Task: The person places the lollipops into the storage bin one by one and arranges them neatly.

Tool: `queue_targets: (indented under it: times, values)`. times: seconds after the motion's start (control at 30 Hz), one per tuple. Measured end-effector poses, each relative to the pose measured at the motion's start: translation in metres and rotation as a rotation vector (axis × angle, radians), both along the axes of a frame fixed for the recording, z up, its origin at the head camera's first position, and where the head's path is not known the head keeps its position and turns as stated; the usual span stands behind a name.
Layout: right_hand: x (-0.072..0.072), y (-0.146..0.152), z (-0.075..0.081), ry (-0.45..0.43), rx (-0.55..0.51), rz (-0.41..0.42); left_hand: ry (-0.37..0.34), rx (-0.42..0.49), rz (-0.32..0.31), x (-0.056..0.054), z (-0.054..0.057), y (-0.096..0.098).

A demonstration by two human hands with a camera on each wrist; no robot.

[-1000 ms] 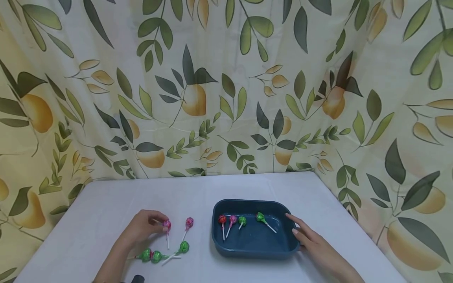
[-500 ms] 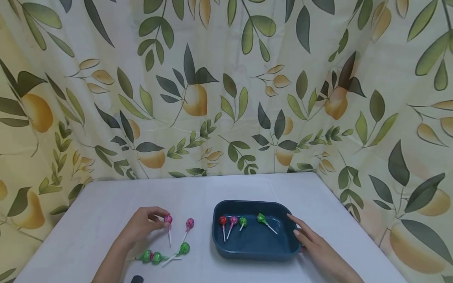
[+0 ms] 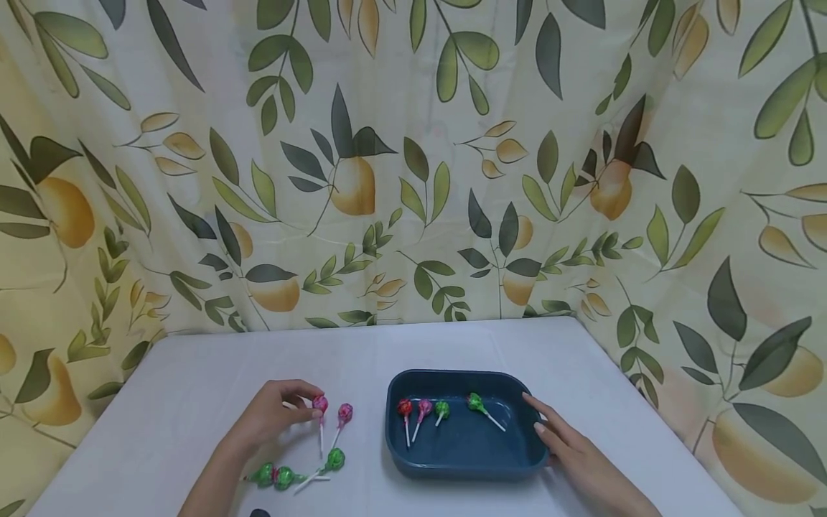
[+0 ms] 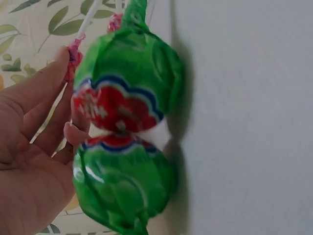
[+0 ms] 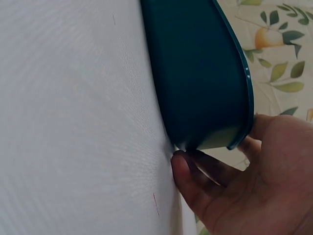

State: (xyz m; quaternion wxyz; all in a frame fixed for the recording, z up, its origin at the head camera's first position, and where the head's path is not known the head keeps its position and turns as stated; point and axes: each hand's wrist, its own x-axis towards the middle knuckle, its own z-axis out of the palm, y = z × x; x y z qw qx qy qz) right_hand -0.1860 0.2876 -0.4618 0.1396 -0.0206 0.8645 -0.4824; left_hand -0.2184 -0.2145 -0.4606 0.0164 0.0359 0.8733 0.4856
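Observation:
My left hand (image 3: 274, 413) pinches a pink-wrapped lollipop (image 3: 320, 403) by its head, its white stick pointing down. Right beside it lies another pink lollipop (image 3: 345, 413). Nearer me are several green lollipops, one green lollipop (image 3: 335, 459) with its stick crossing another's. Two green-and-red wrapped heads, including this upper green lollipop (image 4: 129, 81), fill the foreground of the left wrist view and partly cover the hand. My right hand (image 3: 571, 445) holds the right end of a dark blue tray (image 3: 465, 470), fingertips at the rim and lower fingers against the end wall (image 5: 210, 142).
Inside the tray lie a red lollipop (image 3: 404, 408), a pink lollipop (image 3: 423, 408) and two green ones, one green lollipop (image 3: 476, 402) set apart to the right. A white cloth (image 3: 362, 352) covers the table. Behind hangs a leaf-and-fruit patterned curtain (image 3: 413, 215).
My left hand has shifted right with the pink lollipop, bringing it closer to the other pink one. My right hand and the tray have stayed in place.

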Motion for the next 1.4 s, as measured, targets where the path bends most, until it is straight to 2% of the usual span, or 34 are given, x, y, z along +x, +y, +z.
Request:
queue_targets:
  times: [0.3, 0.57, 0.87, 1.1, 1.4]
  values:
    - [0.0, 0.002, -0.002, 0.0, -0.014, -0.007, 0.017, 0.02, 0.002, -0.006, 0.01, 0.007]
    - [-0.001, 0.003, -0.003, -0.009, -0.004, -0.011, 0.052, 0.01, -0.03, -0.015, 0.02, 0.017]
    - [-0.001, 0.001, 0.0, 0.009, 0.024, 0.001, 0.064, 0.014, -0.078, -0.027, 0.039, 0.05]
    - [-0.001, 0.001, 0.0, 0.023, 0.025, 0.003, 0.081, 0.038, -0.136, -0.033, 0.044, 0.08]
    - [0.0, 0.002, -0.001, 0.037, 0.006, 0.001, 0.094, 0.008, -0.211, -0.04, 0.047, 0.114]
